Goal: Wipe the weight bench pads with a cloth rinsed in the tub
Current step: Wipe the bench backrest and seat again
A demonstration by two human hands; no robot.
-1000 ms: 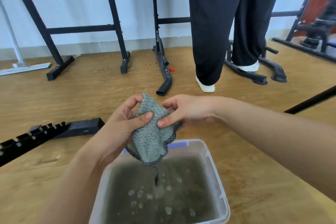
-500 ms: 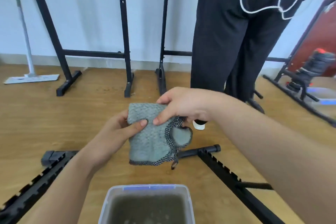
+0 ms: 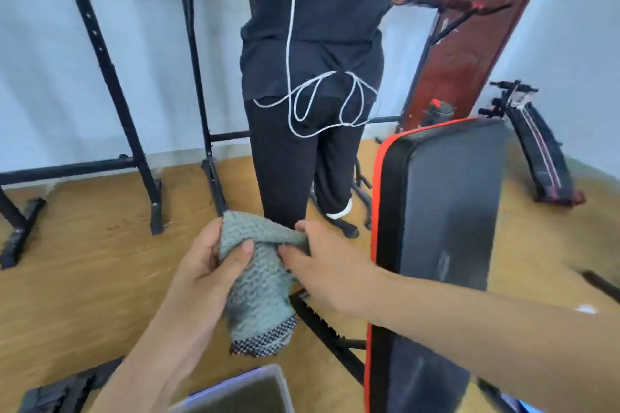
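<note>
A grey knitted cloth [image 3: 260,292] with a checked hem hangs between my hands at chest height. My left hand [image 3: 208,261] grips its upper left part, thumb across the front. My right hand [image 3: 327,265] pinches the top right edge. The black bench pad [image 3: 446,211] with an orange-red border stands tilted just right of my right hand, its lower pad [image 3: 416,375] under my right forearm. The clear plastic tub [image 3: 241,392] of murky water shows only a corner at the bottom edge, below the cloth.
A person in black clothes [image 3: 312,77] with a white cord stands close ahead. Black rack uprights [image 3: 110,87] line the wall at left. The bench's notched frame rail [image 3: 322,325] lies on the wooden floor. A red-brown board [image 3: 469,27] leans at right.
My view has risen and swung right, away from the tub; the bench pad has come into sight. Both hands have lifted the cloth off the tub and still hold it.
</note>
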